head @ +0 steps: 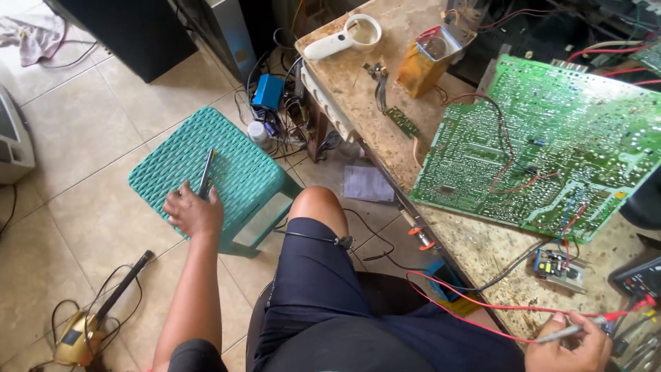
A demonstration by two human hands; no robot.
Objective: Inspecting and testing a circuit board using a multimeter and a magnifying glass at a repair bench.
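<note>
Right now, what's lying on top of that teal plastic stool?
On the teal stool lies one slim dark metal tool, with the left hand on its lower end and on the seat. The hand covers that end of the tool, so the grip is unclear.

Worn workbench (pixel 482 248) under green circuit board (pixel 551 145)

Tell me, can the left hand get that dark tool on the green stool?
Probably yes. The left hand already rests on the green stool with its fingers at the dark tool, and nothing lies between them.
</note>
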